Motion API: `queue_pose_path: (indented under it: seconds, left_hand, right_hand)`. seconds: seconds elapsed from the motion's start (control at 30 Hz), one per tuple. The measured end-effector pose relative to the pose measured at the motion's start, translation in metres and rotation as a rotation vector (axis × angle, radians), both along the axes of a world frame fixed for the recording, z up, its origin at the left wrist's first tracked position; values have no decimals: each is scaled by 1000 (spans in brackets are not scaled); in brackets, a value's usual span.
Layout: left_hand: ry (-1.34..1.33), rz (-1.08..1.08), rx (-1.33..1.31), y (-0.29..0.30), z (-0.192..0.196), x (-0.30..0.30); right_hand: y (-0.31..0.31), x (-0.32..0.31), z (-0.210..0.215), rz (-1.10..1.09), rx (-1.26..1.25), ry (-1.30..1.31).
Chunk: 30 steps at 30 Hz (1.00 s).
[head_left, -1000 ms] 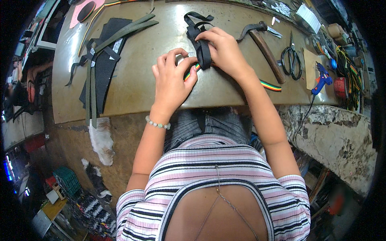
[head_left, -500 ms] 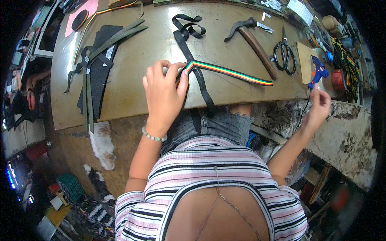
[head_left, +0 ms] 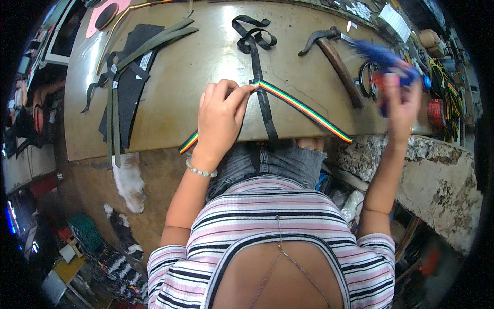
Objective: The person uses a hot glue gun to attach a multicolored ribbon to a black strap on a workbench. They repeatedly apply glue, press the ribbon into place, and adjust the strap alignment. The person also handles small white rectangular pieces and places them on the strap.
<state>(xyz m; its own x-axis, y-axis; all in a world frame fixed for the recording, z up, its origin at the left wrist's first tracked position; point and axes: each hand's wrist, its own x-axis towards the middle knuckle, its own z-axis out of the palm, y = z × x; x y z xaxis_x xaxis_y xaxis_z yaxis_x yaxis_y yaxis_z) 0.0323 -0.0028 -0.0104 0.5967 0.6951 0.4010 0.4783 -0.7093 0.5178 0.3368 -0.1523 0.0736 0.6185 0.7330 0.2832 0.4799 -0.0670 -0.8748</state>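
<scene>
My left hand (head_left: 222,116) is closed in a pinch on a black strap with red, yellow, green and white stripes (head_left: 303,114), at its bend. There it crosses a plain black strap (head_left: 264,110), whose far end lies in loose loops. The striped strap's other end shows under my left wrist, over the table edge. Smeared by motion, my right hand (head_left: 404,103) is raised at the right, wrapped round a blue glue gun (head_left: 378,54). The gun's nozzle cannot be made out.
A hammer (head_left: 339,72) and black-handled scissors (head_left: 365,77) lie at the right, the scissors partly behind the glue gun. Left, olive straps (head_left: 114,123) cross a dark panel (head_left: 136,98). A striped strap roll (head_left: 106,16) sits on pink paper. Furry animals (head_left: 129,180) lie on the floor.
My right hand has taken the glue gun off the table and lifted it away from the edge. The striped strap has swung, its right end now nearer me; its left end has come into view.
</scene>
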Motion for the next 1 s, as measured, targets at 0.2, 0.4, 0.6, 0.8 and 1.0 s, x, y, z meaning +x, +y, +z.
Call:
queue_pose_path:
  seconds: [0.2, 0.4, 0.6, 0.8, 1.0]
  left_hand:
    - [-47, -7, -6, 1, -3, 4]
    - [-39, 0, 2, 0, -3, 4]
    - [-42, -3, 2, 1, -3, 4]
    - [-53, 1, 13, 1, -5, 5]
    - [-41, -6, 10, 0, -4, 4]
  right_hand:
    - [61, -53, -14, 497, -291, -55]
    - [73, -46, -21, 548, -376, -197]
    - [71, -50, -21, 556, -376, -208]
    - [53, -52, -25, 589, -366, -192]
    - [44, -55, -15, 731, -467, 12]
